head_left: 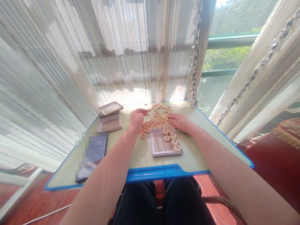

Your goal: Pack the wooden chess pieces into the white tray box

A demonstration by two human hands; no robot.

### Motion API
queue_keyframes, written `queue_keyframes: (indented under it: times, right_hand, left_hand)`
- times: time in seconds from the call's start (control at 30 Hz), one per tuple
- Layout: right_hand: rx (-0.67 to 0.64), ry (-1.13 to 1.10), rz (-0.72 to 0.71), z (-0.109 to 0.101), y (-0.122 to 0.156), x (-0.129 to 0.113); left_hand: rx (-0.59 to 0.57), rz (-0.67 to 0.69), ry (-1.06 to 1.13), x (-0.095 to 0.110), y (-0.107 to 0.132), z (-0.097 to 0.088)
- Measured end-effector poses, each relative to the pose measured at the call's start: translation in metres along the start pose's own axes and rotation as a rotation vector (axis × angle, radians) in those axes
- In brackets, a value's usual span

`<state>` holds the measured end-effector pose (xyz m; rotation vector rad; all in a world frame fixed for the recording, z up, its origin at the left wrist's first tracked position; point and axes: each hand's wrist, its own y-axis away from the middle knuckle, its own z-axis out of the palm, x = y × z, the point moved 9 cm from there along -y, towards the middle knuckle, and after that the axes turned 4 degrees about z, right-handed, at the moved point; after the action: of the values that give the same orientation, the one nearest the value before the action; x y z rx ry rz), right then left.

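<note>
Chess discs lie heaped mid-frame. Left hand curls its fingers closed beside them; right hand rests flat, fingers together.

Hard backlit daylight, wide-angle bend at the edges
Sun pours through the sheer curtain and window at upper centre, glaring on the far worktop; the frame's left is smeared, with a pixelated patch lower left

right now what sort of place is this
Probably a room at home, beside a window: sheer curtains hang along it, trees show outside, and a small blue-edged table holds wooden game discs over a red wood floor.
</note>
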<state>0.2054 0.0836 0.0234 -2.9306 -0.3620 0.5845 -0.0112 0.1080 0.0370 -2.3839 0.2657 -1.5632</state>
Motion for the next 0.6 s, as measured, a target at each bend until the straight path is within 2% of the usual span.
queue_keyframes:
  times: [0.07,0.2,0.27,0.43,0.6]
  right_hand:
    - [0.028,-0.043,0.019,-0.002,0.0,0.002]
    - [0.049,-0.085,0.029,-0.004,0.001,0.004]
    - [0.048,-0.085,0.033,-0.005,0.001,0.004]
    - [0.042,-0.076,0.054,-0.003,0.001,0.002]
    - [0.076,-0.018,-0.004,-0.001,0.001,-0.001]
  left_hand:
    - [-0.061,0.014,-0.094,0.0,0.001,0.004]
    - [-0.284,0.118,-0.591,0.008,0.01,0.025]
    - [-0.344,0.142,-0.758,0.011,0.014,0.033]
    - [-0.312,0.157,-0.875,0.022,0.018,0.035]
    - [-0.256,0.142,-0.87,0.02,0.014,0.028]
